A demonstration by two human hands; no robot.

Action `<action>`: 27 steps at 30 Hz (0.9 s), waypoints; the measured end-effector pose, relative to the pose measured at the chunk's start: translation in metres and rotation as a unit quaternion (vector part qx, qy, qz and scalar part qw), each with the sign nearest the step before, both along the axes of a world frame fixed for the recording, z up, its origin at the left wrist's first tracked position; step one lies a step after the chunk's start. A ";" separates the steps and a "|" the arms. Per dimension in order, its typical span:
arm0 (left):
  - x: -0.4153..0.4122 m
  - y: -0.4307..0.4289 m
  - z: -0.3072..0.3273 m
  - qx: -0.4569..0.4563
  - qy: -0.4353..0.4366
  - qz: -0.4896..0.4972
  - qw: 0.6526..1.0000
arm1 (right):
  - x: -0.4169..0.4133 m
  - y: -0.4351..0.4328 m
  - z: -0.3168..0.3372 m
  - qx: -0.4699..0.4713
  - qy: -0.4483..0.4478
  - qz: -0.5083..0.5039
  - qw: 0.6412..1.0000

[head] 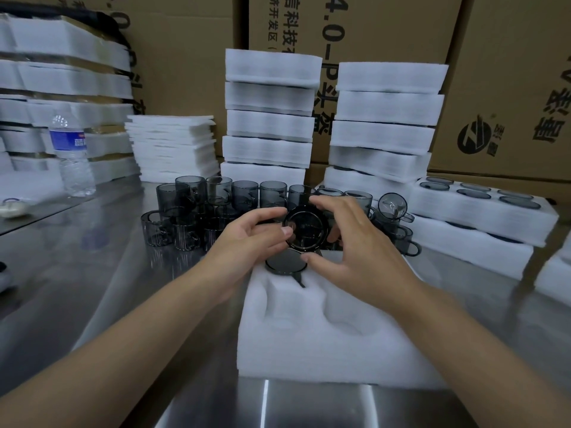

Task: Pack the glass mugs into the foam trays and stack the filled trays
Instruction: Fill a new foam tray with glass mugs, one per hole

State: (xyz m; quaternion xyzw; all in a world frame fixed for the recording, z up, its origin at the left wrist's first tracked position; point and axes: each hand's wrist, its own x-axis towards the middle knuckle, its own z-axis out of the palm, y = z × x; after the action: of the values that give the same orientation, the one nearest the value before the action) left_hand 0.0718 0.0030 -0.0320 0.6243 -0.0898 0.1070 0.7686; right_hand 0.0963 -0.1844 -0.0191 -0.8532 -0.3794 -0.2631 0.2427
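grey glass mug: held btwn both hands, mouth tilted toward the camera, just above the tray's far end; not seated yet.
left hand: thumb on the near-left rim, fingers curled round the far side; forearm comes in low from the lower left.
right hand: fingers arched over the top-right of the rim, thumb under the near edge, palm facing the left hand.
why 2 hands: prob. to turn the mug so body + handle line up w/ the cut-out before pressing in.
foam tray: under and nearer than the hands, on the steel table; near pockets bare.
seated mug: right below the held one, in a far pocket, handle in its slot.
loose mugs: just beyond + left of the left hand, upright, handy for the next pick.
filled stacks: well beyond the hands; lower filled trays off to the right of the right hand.
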 end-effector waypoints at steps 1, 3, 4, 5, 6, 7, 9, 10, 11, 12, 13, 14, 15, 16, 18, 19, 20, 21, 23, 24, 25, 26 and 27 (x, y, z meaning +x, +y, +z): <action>0.000 0.000 0.000 0.002 -0.001 -0.001 1.000 | 0.000 0.000 0.000 -0.001 0.001 0.001 1.000; 0.000 0.000 0.000 0.006 -0.002 -0.003 1.000 | 0.000 0.000 0.000 -0.003 0.003 0.003 1.000; 0.000 0.001 0.000 0.009 -0.002 -0.004 1.000 | 0.000 0.000 0.000 -0.004 0.003 0.004 1.000; 0.000 0.001 0.000 0.011 -0.002 -0.005 1.000 | 0.000 0.000 0.000 -0.006 0.004 0.005 1.000; 0.000 0.002 0.000 0.013 -0.001 -0.006 1.000 | -0.001 0.000 0.000 -0.007 0.004 0.006 1.000; 0.000 0.002 -0.001 0.015 -0.002 -0.007 1.000 | -0.001 0.000 0.000 -0.009 0.005 0.008 1.000; 0.001 0.002 -0.001 0.016 -0.002 -0.010 1.000 | -0.001 0.001 0.000 -0.010 0.006 0.010 1.000; 0.002 0.002 -0.001 0.016 -0.001 -0.010 1.000 | -0.001 0.001 0.000 -0.009 0.007 0.010 1.000; 0.002 0.001 -0.001 0.013 0.001 -0.009 1.000 | -0.001 0.001 0.000 -0.008 0.007 0.010 1.000; 0.003 0.001 -0.001 0.010 0.004 -0.008 1.000 | -0.001 0.001 0.000 -0.006 0.006 0.011 1.000; 0.003 0.001 -0.001 0.009 0.007 -0.007 1.000 | -0.001 0.001 0.000 -0.003 0.004 0.011 1.000; 0.003 0.001 -0.001 0.011 0.009 -0.006 1.000 | 0.000 0.001 0.000 -0.001 0.003 0.012 1.000; 0.003 0.001 -0.001 0.014 0.009 -0.005 1.000 | 0.001 0.001 0.000 0.001 0.003 0.013 1.000; 0.003 0.000 -0.001 0.017 0.009 -0.003 1.000 | 0.001 0.001 0.000 0.002 0.004 0.013 1.000; 0.002 0.000 -0.001 0.021 0.008 -0.003 1.000 | 0.002 0.001 0.000 0.007 0.005 0.015 1.000; 0.002 0.000 -0.001 0.024 0.007 -0.003 1.000 | 0.002 0.001 0.000 0.014 0.009 0.019 1.000; 0.002 -0.001 -0.001 0.030 0.005 -0.003 1.000 | 0.003 0.001 0.000 0.024 0.018 0.025 0.999; 0.002 -0.001 -0.001 0.035 0.003 0.000 0.999 | 0.003 0.002 -0.001 0.040 0.032 0.033 0.998; 0.002 -0.002 -0.001 0.044 0.000 0.010 0.999 | 0.005 0.003 0.000 0.100 0.089 0.051 0.990; 0.002 -0.003 -0.001 0.049 -0.001 0.015 0.999 | 0.006 0.003 0.002 0.141 0.127 0.056 0.980; 0.002 -0.003 -0.001 0.059 0.000 0.020 0.998 | 0.008 0.003 0.003 0.182 0.167 0.060 0.967; 0.002 -0.002 -0.001 0.072 0.001 0.022 0.997 | 0.011 0.001 0.005 0.220 0.207 0.064 0.951; 0.002 -0.001 -0.001 0.088 0.001 0.019 0.996 | 0.015 -0.002 0.006 0.252 0.246 0.069 0.933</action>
State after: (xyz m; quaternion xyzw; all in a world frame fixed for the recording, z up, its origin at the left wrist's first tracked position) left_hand 0.0737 0.0015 -0.0331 0.6910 -0.0861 0.1131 0.7088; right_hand 0.1111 -0.1865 -0.0131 -0.7741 -0.2866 -0.1142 0.5528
